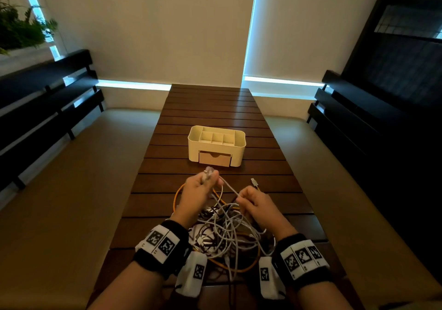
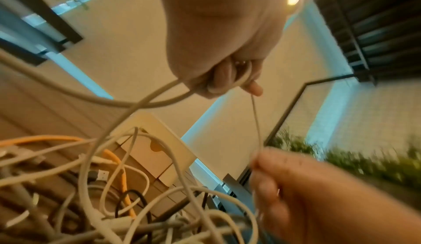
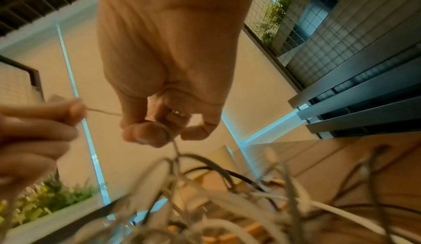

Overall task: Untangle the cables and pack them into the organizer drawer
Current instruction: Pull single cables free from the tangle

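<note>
A tangle of white, orange and dark cables (image 1: 227,233) lies on the near part of the wooden table (image 1: 210,108). My left hand (image 1: 203,185) is raised above the pile and grips coiled turns of a thin white cable (image 1: 228,186), whose plug sticks out above its fingers. My right hand (image 1: 248,199) pinches the same cable a short way along, so a taut stretch runs between the hands. In the left wrist view the coil (image 2: 241,78) sits inside the curled fingers. The cream organizer (image 1: 216,146) stands beyond, its drawer (image 1: 214,158) closed.
A loose USB plug on an orange cable (image 1: 254,182) lies right of my hands. Cushioned benches with dark slatted backs run along both sides of the table. Plants (image 1: 21,27) stand at the far left by the window.
</note>
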The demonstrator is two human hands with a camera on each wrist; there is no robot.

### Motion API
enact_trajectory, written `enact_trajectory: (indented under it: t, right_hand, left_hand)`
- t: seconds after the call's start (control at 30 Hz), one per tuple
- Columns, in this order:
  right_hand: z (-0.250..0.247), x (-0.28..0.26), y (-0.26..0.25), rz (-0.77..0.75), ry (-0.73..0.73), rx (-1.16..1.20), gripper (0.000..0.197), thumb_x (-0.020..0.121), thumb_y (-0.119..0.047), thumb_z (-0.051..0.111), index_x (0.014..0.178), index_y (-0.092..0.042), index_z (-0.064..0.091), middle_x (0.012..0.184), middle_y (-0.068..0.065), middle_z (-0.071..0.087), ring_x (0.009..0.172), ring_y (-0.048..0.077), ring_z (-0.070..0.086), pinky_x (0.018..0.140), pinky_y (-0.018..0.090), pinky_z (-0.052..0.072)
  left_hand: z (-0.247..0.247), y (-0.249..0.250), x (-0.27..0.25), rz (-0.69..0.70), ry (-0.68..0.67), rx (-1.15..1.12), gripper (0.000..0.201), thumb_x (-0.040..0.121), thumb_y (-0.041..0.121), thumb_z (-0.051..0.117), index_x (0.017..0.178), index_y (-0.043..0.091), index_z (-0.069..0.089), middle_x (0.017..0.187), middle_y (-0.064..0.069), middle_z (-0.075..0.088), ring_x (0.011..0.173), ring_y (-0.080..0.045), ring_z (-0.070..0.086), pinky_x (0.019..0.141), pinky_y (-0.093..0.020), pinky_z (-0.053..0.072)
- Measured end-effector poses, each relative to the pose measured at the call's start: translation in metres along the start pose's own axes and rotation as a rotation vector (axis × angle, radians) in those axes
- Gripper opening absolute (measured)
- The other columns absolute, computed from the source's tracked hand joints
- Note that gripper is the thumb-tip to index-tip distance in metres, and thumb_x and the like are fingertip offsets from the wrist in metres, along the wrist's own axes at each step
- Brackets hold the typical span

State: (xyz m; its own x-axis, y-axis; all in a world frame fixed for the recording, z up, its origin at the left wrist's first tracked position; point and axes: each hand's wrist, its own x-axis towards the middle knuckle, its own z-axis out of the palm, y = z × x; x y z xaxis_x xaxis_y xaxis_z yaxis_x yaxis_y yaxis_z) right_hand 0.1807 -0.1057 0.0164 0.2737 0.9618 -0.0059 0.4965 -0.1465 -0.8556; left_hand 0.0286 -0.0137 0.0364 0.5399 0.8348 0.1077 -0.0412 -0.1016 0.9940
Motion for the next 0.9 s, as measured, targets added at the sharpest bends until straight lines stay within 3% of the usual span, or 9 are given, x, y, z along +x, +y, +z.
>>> enact_trajectory:
  t: [0.17,0.27,0.43,0.5,0.57,0.67,0.73,0.8,0.9]
  right_hand:
    - [0.004,0.003,0.011,0.016,-0.115,-0.051,0.014,0.097,-0.019,0.046,0.092,-0.01,0.056,0.07,-0.008,0.058,0.065,0.004,0.055,0.067,0.016,0.044]
    - [0.006,0.009,0.013,0.02,-0.112,-0.088,0.012,0.097,-0.017,0.047,0.089,-0.014,0.055,0.071,-0.008,0.058,0.065,0.004,0.055,0.069,0.018,0.045]
    - [0.01,0.014,0.024,0.043,-0.045,-0.132,0.012,0.094,-0.011,0.052,0.091,-0.016,0.062,0.08,-0.005,0.061,0.075,0.01,0.059,0.076,0.023,0.048]
    - [0.01,0.016,0.03,0.055,0.017,-0.202,0.013,0.093,-0.011,0.054,0.092,-0.014,0.066,0.086,-0.004,0.059,0.082,0.012,0.058,0.081,0.028,0.048]
    - [0.006,0.016,0.035,0.08,0.131,-0.184,0.013,0.091,-0.011,0.057,0.091,-0.012,0.071,0.091,-0.004,0.058,0.086,0.013,0.058,0.084,0.028,0.049]
    - [-0.006,0.012,0.036,0.042,0.326,-0.126,0.016,0.09,-0.015,0.06,0.097,-0.009,0.072,0.095,-0.006,0.057,0.094,0.013,0.056,0.084,0.023,0.045]
    - [-0.009,0.011,0.026,-0.006,0.399,-0.09,0.014,0.089,-0.017,0.061,0.093,-0.01,0.073,0.084,-0.008,0.058,0.086,0.012,0.057,0.075,0.016,0.044]
    - [-0.007,0.011,0.01,-0.031,0.423,-0.02,0.012,0.09,-0.018,0.06,0.086,-0.013,0.071,0.068,-0.009,0.059,0.068,0.009,0.058,0.065,0.017,0.045]
    - [-0.003,0.011,-0.015,-0.088,0.42,0.133,0.015,0.092,-0.015,0.055,0.082,-0.012,0.065,0.057,-0.002,0.058,0.051,0.002,0.055,0.054,0.014,0.046]
  left_hand:
    - [-0.002,0.005,-0.001,0.067,0.195,-0.204,0.029,0.097,0.02,0.045,0.081,0.002,0.06,0.045,0.01,0.054,0.037,0.002,0.044,0.04,-0.009,0.034]
    - [-0.007,0.01,0.0,0.104,0.244,-0.302,0.028,0.095,0.028,0.046,0.08,0.01,0.062,0.044,0.009,0.042,0.037,-0.002,0.032,0.037,-0.014,0.025]
    - [-0.026,0.025,0.01,0.15,0.331,-0.509,0.029,0.091,0.034,0.048,0.081,0.01,0.06,0.049,0.009,0.051,0.041,-0.001,0.032,0.039,-0.014,0.028]
    - [-0.026,0.028,0.008,0.175,0.288,-0.474,0.029,0.091,0.035,0.048,0.079,0.012,0.062,0.048,0.011,0.045,0.041,-0.001,0.031,0.039,-0.015,0.027]
    - [-0.024,0.025,0.006,0.18,0.212,-0.27,0.028,0.094,0.029,0.048,0.077,0.012,0.063,0.051,0.012,0.043,0.04,0.001,0.033,0.039,-0.012,0.028]
    - [-0.025,0.011,0.008,0.046,0.096,0.052,0.026,0.092,0.026,0.055,0.072,0.014,0.066,0.059,0.003,0.053,0.048,-0.004,0.044,0.046,-0.016,0.039]
    - [-0.024,-0.002,0.01,-0.047,-0.047,0.144,0.015,0.087,0.027,0.065,0.076,0.017,0.069,0.077,-0.002,0.064,0.067,-0.011,0.059,0.058,-0.022,0.051]
    - [-0.015,-0.015,0.01,-0.057,-0.168,0.318,0.01,0.08,0.027,0.074,0.088,0.022,0.071,0.097,0.002,0.064,0.089,-0.009,0.061,0.075,-0.018,0.051]
    - [0.008,-0.028,0.006,-0.002,-0.209,0.394,0.027,0.08,0.025,0.074,0.106,0.019,0.07,0.103,0.008,0.063,0.096,-0.001,0.057,0.073,-0.005,0.043]
